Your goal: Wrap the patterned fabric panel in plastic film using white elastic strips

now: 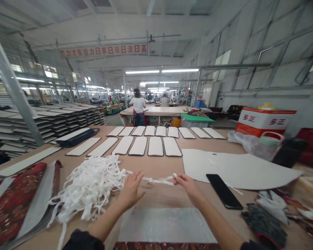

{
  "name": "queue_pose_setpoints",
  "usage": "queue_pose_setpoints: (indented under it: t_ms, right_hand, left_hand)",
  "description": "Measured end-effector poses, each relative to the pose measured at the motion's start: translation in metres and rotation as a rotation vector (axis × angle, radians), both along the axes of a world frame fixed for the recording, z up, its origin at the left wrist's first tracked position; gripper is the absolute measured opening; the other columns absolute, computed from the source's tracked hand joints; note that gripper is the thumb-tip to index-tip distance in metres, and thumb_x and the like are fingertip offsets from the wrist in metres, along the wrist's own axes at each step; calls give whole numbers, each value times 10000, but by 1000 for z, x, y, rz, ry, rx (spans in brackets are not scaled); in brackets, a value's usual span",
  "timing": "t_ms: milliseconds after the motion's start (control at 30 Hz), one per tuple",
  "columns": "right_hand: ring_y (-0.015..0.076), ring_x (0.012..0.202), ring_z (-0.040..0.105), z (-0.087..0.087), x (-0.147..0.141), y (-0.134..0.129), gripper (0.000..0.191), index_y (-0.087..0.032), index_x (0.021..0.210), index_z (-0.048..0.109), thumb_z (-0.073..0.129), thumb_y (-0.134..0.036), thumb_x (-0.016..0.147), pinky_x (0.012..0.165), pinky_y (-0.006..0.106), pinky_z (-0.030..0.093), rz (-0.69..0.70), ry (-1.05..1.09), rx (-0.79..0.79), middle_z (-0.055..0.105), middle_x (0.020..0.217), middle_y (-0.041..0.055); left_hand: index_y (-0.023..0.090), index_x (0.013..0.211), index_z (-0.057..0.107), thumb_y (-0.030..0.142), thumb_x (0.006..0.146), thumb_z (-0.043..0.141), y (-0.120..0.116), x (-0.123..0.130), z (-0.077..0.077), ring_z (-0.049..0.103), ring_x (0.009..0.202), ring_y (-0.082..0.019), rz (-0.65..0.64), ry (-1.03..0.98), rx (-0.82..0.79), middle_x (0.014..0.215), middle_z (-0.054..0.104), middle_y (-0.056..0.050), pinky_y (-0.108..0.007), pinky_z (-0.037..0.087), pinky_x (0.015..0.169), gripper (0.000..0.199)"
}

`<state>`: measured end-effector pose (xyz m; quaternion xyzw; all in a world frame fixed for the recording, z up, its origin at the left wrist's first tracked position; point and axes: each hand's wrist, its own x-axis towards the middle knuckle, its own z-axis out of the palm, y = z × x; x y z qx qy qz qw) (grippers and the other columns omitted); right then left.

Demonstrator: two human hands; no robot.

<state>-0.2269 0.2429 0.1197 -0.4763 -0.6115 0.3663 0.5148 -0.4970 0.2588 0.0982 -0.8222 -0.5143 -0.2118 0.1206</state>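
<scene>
My right hand (187, 183) pinches the end of a white fabric strip (159, 181) between thumb and fingers. The strip stretches leftward, with a small knot or fold along it, and runs behind my left hand (131, 190). That hand hovers or rests at the right edge of a tangled heap of white strips (91, 185), its fingers extended and the thumb apart. Whether it touches the strip is hidden. In front of me lies a translucent sheet (167, 224), with a red patterned fabric (156, 246) showing at its near edge.
Two rows of white panels with dark edges (155, 146) lie across the table. To the right are a large pale sheet (240, 170), a black phone (223, 191) and a red-and-white box (266, 121). Patterned fabric (21, 194) lies left. A person (138, 106) stands farther back.
</scene>
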Motion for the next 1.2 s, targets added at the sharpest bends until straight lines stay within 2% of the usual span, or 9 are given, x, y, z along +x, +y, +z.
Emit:
queue_pose_setpoints:
  t_ms: [133,200,333,433,533,633,767,900,1200]
  right_hand:
    - [172,791,537,14,-13,-15,335,-145,741,571,626,-472,693,828,298,389,150,464,46,568,679,23]
    - [146,735,531,20,3,-17,317,-150,742,573,677,-439,667,788,272,405,135,651,84,538,635,-2]
    - [86,562,453,23,58,-20,372,-166,829,578,751,-383,582,619,210,400,-43,846,105,460,548,-56]
    - [82,531,431,24,78,-29,431,-151,942,578,730,-361,598,576,205,377,0,741,37,460,534,-53]
    - [84,531,428,30,66,-41,412,-126,995,574,670,-321,646,604,216,380,104,639,20,454,516,-48]
    - [80,492,408,38,44,-56,341,-109,970,581,605,-264,667,562,214,358,256,566,-12,423,481,-54]
    - [77,407,372,47,37,-73,250,-99,849,581,578,-270,666,458,215,293,418,423,-56,380,429,-63]
    - [42,361,259,53,59,-87,268,-119,747,538,628,-355,658,406,201,206,337,351,-60,321,420,-90]
    - [53,344,293,56,77,-119,270,-139,722,526,545,-403,669,384,192,206,159,94,-71,350,390,-82]
  left_hand:
    - [230,1318,293,355,705,566,14,56,4,306,1246,-238,-43,43,-225,1340,395,-76,-431,157,1053,683]
    - [214,1162,493,257,807,413,25,56,6,496,1083,-211,17,80,-295,1110,593,-72,-394,271,995,367]
    - [99,1104,531,146,796,333,40,29,18,587,911,-269,170,94,-319,961,630,-167,-408,431,781,369]
    - [131,1247,422,176,680,533,38,31,30,435,1137,-320,163,92,-251,1226,486,-187,-479,316,934,580]
    - [190,1215,470,337,676,599,14,68,45,277,1259,-279,-71,-211,-315,1353,367,-111,-431,194,1042,574]
    - [141,1306,343,510,767,480,-23,112,65,338,1231,-239,-372,-757,-561,1351,366,-128,-364,292,1006,667]
    - [130,1139,518,449,713,614,-60,139,90,556,944,-204,-688,-951,-750,1017,616,-106,-331,399,870,540]
    - [99,865,608,398,650,679,-75,124,104,507,493,-94,-626,-1090,-979,529,554,21,-282,448,641,376]
    - [104,834,583,311,548,749,-113,88,123,531,513,-84,-414,-1225,-984,705,647,-47,-224,430,530,390]
